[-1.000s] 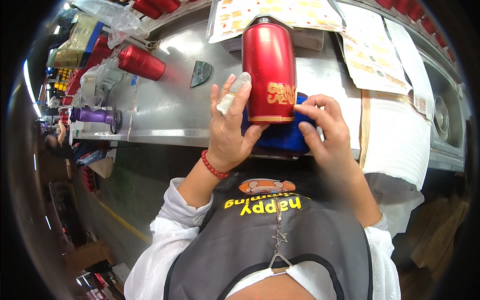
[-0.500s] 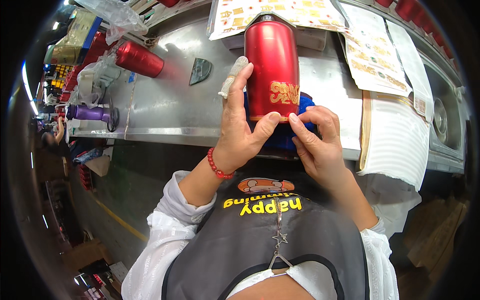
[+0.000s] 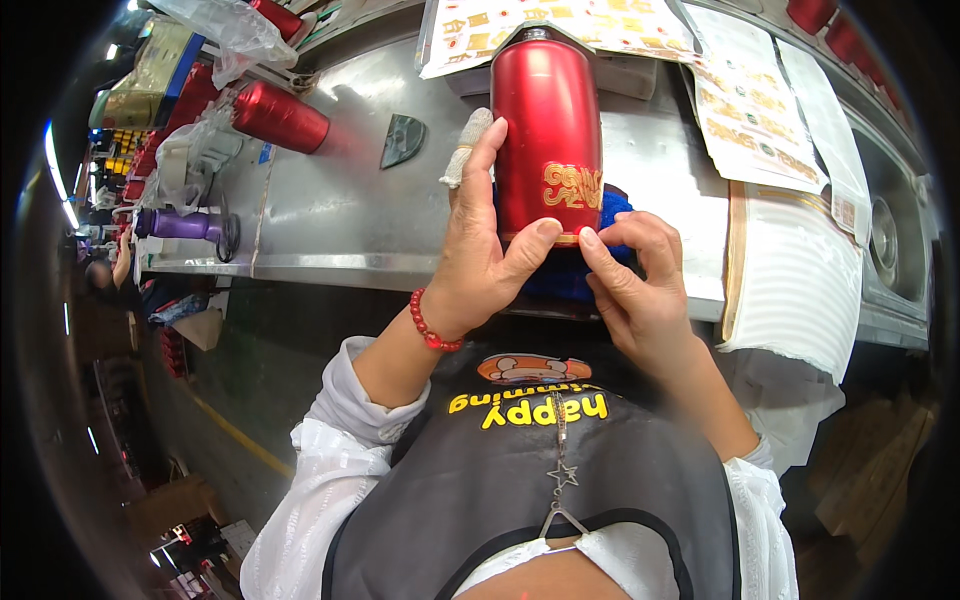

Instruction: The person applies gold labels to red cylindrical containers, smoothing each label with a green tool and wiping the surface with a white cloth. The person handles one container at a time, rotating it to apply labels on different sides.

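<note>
A shiny red metal bottle (image 3: 545, 115) lies in front of me, its dark neck pointing away and its base toward me. Curly gold decoration (image 3: 572, 187) shows on its side near the base, and a thin gold band runs along the base edge. My left hand (image 3: 470, 240) is closed around the bottle's left side, thumb pressed at the base edge; a pale cloth cover (image 3: 466, 150) sits on one finger. At the right end of that edge, my right hand (image 3: 640, 285) pinches with its thumb against the bottle. Blue cloth (image 3: 615, 212) shows beneath the bottle, mostly hidden.
Printed gold decoration sheets (image 3: 755, 125) lie right of the bottle and more (image 3: 560, 22) behind it. A dark flat piece (image 3: 403, 140), another red bottle (image 3: 280, 116) and a purple bottle (image 3: 180, 225) are leftward on the metal table (image 3: 350, 225). White padding (image 3: 790, 270) hangs over the front edge.
Hardly anything differs. The left wrist has shifted slightly left, while both hands keep their places on the bottle.
</note>
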Demonstrator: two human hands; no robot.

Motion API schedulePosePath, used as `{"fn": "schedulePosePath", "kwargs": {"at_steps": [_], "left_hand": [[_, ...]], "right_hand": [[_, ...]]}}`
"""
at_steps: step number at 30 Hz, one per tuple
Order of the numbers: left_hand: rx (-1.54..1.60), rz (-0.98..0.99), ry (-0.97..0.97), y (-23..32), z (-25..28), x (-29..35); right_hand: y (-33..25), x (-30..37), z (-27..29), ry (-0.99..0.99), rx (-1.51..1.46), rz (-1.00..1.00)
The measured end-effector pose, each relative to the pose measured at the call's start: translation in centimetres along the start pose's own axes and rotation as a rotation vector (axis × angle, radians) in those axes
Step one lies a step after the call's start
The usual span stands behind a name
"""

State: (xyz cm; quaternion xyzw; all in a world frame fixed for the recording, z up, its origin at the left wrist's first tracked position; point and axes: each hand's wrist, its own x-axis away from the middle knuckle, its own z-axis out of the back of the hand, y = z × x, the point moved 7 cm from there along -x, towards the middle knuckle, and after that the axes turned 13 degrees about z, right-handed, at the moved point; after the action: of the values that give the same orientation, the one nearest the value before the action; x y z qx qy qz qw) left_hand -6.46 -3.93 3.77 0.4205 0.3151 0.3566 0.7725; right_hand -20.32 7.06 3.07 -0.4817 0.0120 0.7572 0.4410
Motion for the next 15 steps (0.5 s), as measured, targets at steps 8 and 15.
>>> {"fn": "schedulePosePath", "kwargs": {"at_steps": [8,15], "left_hand": [[0.385,0.117,-0.101,-0.6,0.4,-0.3],[0.27,0.047,0.011,-1.8,1.5,0.2]], "right_hand": [[0.1,0.1,-0.2,-0.011,-0.007,-0.001],[0.1,0.2,-0.2,-0.015,-0.006,0.002]]}}
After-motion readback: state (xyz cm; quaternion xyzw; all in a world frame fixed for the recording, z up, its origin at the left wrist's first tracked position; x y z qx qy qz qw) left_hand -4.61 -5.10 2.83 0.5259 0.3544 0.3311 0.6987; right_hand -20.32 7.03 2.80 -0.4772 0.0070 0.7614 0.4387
